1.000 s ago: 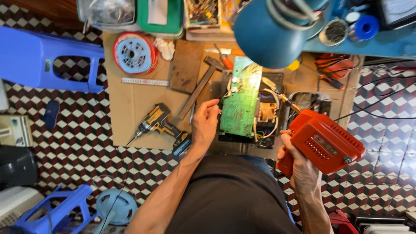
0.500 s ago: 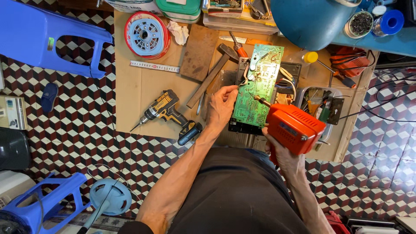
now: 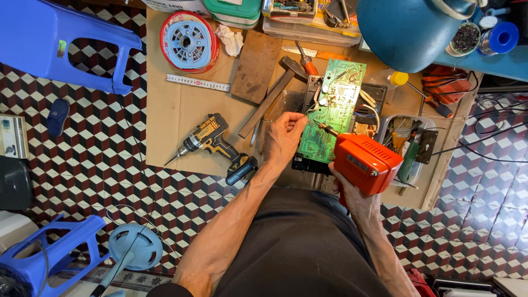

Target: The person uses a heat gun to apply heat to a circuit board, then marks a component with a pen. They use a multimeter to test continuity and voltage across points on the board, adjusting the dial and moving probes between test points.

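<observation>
Since the earlier frame, the orange soldering gun (image 3: 366, 162) has come in over the green circuit board (image 3: 333, 110), its tip now touching it. From the head view, the right hand (image 3: 352, 195) grips the gun's handle, while the left hand (image 3: 283, 137) pinches the board's left edge. Nearby on the cardboard-covered surface (image 3: 176, 110) lie a yellow drill (image 3: 212, 140) and a hammer (image 3: 272, 93).

You had one green circuit board (image 3: 334, 110), one orange soldering gun (image 3: 366, 163), one cordless drill (image 3: 212, 140), one hammer (image 3: 275, 93), one wire spool (image 3: 188, 41), one ruler (image 3: 198, 83), one crumpled rag (image 3: 231, 39) and two blue plastic stools (image 3: 60, 41) (image 3: 44, 256) around you.
</observation>
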